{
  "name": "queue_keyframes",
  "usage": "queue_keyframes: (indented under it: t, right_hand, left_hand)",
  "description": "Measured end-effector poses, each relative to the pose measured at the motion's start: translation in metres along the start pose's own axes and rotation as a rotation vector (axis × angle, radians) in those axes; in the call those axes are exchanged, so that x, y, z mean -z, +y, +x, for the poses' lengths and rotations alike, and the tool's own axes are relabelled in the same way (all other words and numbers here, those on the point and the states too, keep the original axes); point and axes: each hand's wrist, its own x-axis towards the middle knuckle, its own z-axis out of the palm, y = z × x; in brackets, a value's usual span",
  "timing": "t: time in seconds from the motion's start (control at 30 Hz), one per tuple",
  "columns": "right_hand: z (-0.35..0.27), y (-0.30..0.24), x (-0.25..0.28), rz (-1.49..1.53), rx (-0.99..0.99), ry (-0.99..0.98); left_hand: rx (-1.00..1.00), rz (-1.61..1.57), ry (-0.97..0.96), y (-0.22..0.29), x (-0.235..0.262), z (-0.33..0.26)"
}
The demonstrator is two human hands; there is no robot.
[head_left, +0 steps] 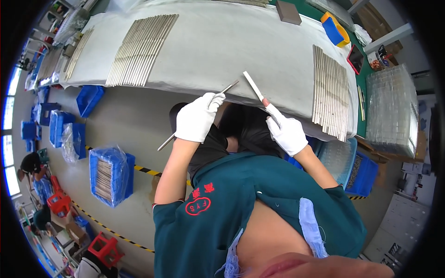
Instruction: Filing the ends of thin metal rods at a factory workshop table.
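Cloth-covered table (pixel 232 46) behind, metal rod (pixel 229 87) thru gloved L hand (pixel 197 118), ends out

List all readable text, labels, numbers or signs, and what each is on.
Green shirt: red stitched characters and, below them, letters in a red rounded outline; legible, but not transcribed here.
White panels, lower right: dark marks, too small to read.
Metal rod in the left hand, white strip in the right hand: no lettering visible.

Grey floor (pixel 134 118) — bright windows (pixel 9 107)
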Motion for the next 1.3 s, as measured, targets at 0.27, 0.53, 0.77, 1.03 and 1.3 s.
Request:
queue_keyframes:
  t: [0.27, 0.53, 0.77, 1.03, 1.3]
  right_hand:
    - [0.01, -0.015, 0.01, -0.04, 0.164, 0.06]
    - [0.013, -0.02, 0.022, -0.185, 0.168, -0.023]
    - [0.009, -0.025, 0.027, -0.223, 0.185, -0.044]
    - [0.008, -0.007, 0.023, -0.234, 0.211, 0.106]
    - [0.007, -0.005, 0.012, -0.012, -0.039, -0.04]
  left_hand:
    - [0.047, 0.14, -0.098, -0.002, -0.002, 0.005]
    - [0.158, -0.042, -0.247, 0.001, 0.003, 0.016]
    - [-0.007, 0.029, -0.161, 0.0, -0.003, 0.012]
    - [-0.072, 0.143, -0.035, -0.004, -0.013, 0.003]
    - [-0.072, 0.181, -0.034, -0.002, -0.009, 0.003]
